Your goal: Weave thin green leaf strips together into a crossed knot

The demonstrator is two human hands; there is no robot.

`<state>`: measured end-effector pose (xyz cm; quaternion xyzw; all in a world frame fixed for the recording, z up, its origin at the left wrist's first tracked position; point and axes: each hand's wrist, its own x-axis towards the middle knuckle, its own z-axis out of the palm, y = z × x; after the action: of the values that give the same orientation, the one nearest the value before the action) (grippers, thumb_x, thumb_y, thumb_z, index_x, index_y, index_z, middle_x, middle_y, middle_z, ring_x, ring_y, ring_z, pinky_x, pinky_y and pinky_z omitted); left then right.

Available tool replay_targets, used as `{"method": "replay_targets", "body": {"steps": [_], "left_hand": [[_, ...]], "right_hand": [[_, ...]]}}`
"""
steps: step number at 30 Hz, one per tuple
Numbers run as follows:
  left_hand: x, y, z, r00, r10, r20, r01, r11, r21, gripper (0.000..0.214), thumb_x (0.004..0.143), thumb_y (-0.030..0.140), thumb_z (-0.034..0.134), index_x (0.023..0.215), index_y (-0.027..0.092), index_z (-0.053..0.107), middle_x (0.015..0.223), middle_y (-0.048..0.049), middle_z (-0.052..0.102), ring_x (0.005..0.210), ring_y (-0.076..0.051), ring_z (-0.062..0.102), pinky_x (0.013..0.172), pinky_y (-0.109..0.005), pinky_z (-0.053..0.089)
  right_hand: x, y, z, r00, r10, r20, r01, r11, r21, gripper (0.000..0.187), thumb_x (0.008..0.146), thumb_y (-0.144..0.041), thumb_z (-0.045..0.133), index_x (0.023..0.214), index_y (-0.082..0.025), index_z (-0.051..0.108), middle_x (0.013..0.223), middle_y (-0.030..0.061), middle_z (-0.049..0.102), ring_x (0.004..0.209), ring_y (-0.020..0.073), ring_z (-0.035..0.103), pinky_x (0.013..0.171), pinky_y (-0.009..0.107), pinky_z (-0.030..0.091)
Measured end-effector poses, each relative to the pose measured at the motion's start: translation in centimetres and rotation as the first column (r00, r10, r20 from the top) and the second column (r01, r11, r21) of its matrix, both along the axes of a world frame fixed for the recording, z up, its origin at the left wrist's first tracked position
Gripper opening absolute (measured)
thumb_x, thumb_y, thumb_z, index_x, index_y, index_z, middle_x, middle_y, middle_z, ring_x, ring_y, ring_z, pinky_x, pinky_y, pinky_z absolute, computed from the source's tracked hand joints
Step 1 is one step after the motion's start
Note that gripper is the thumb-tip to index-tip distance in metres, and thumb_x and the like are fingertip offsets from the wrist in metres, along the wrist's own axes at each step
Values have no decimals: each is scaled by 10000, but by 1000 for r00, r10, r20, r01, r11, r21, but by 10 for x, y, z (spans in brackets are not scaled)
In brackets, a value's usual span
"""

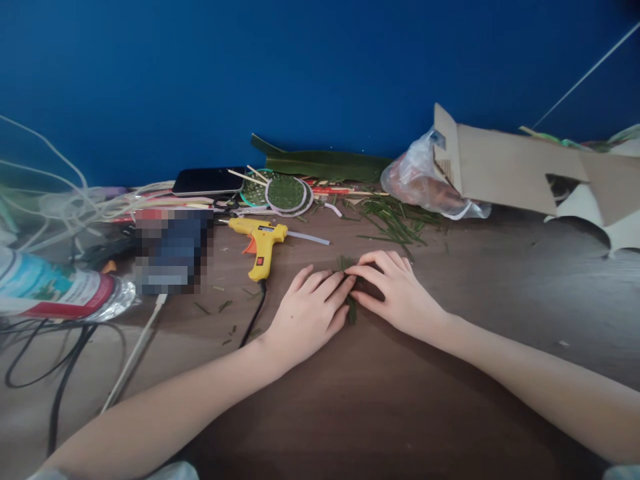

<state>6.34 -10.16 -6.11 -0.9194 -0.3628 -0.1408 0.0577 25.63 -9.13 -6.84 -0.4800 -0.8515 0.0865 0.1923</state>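
Note:
Between my two hands are narrow green leaf strips (352, 312), mostly covered by the fingers, low over the brown table. My left hand (309, 317) is closed on the strips from the left, fingertips together. From the right, my right hand (397, 292) pinches at the same strips, its thumb and fingertips almost touching the left fingers. Just beyond my left hand lies a yellow glue gun (260, 241) with a glue stick (310, 237) out of its back. A loose pile of cut leaf strips (395, 223) is beyond my right hand.
Along the blue wall lie a long leaf (320, 164), round green pieces (287, 193) with pale rims, a black phone (207, 181) and a plastic bag (417, 177). Cardboard (515, 167) leans at right. A bottle (60, 285) and cables (63, 380) crowd the left.

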Motion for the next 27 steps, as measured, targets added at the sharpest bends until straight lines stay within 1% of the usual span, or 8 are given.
{"method": "replay_targets", "body": {"steps": [7,15,18,22,27], "left_hand": [[1,0,-2,999,25,-41,-28,998,-54,375,898,281,420,1236,136,493,1182,-63,582,1082,-206,508,1010,-424,342],[3,-1,2,996,41,-76,-47,996,-77,380,889,285,438,1233,131,492,1198,-67,568,1046,-208,515,988,-410,360],[3,-2,2,996,45,-81,-52,996,-78,378,890,286,438,1228,128,495,1228,-67,556,1062,-208,507,980,-395,368],[2,-2,1,996,30,-83,-37,996,-76,375,912,278,395,1244,126,482,1269,-51,538,1128,-205,474,997,-396,348],[1,-1,1,998,19,-65,-23,998,-59,365,911,266,393,1229,122,499,1242,-65,562,1111,-203,490,991,-400,357]], "right_hand": [[0,0,1,1000,-5,0,5,1000,-20,257,832,-311,536,1066,-210,575,1051,77,547,956,231,473,799,381,376],[0,0,1,1000,-14,-6,14,1000,-27,247,825,-310,545,1052,-216,556,1060,69,557,969,227,477,804,379,377],[-1,0,2,1000,-16,-5,16,999,-31,248,824,-305,547,1055,-212,548,1066,71,560,978,229,475,807,381,375],[-1,0,2,1000,-13,-6,13,999,-30,258,824,-302,551,1061,-201,542,1071,76,563,984,232,476,815,388,379],[-1,-1,1,1000,-11,-14,11,999,-31,262,831,-306,538,1072,-203,541,1068,80,567,982,232,489,818,400,397]]}}
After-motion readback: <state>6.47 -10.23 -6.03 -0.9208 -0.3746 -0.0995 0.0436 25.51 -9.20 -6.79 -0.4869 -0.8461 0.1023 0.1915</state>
